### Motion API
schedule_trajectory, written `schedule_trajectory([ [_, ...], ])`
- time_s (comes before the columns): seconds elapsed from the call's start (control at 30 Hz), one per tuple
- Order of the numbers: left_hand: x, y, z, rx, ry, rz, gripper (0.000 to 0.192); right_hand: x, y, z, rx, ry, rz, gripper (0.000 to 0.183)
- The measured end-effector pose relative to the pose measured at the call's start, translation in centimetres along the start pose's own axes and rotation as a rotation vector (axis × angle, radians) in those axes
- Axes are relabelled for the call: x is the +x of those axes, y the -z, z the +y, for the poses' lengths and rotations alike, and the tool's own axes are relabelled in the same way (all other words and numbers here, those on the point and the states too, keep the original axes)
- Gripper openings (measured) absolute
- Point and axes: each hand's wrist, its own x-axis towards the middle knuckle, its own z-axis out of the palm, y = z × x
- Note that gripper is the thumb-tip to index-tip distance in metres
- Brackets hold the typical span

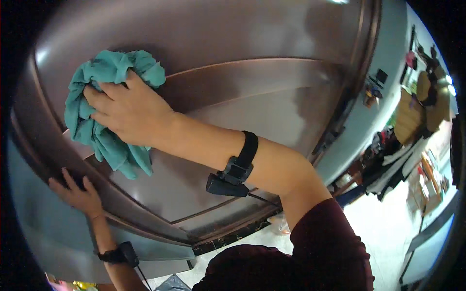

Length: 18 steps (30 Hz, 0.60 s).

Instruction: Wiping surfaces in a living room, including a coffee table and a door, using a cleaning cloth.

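Note:
My right hand [133, 111] presses a bunched teal cloth [82, 120] against the upper part of a dark brown panelled door [233, 32]. The fingers are spread into the folds, and part of the cloth hangs below the palm. Lower left, my left hand [78, 196] rests with fingers apart on the door's frame [120, 203] and holds nothing. Black straps with small devices are on both forearms.
Pale blue wall [29, 189] borders the frame on the left, and another wall stretch lies at the right. Hanging clothes and bags [411, 116] are at far right. A dark threshold [233, 238] runs along the door's foot, above a light floor [378, 232].

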Motion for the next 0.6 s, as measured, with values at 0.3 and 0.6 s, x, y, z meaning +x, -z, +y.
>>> schedule_trajectory([
  [0.3, -0.2, -0.4, 0.6, 0.048, -0.052, 0.015, 0.055, -14.7, 7.5, 12.6, -0.295, -0.219, -0.06, 0.036],
  [0.6, 0.0, 0.1, 0.7, 0.1, -0.085, 0.014, 0.055, -35.3, 16.0, 23.6, -0.563, -0.703, -0.125, 0.047],
])
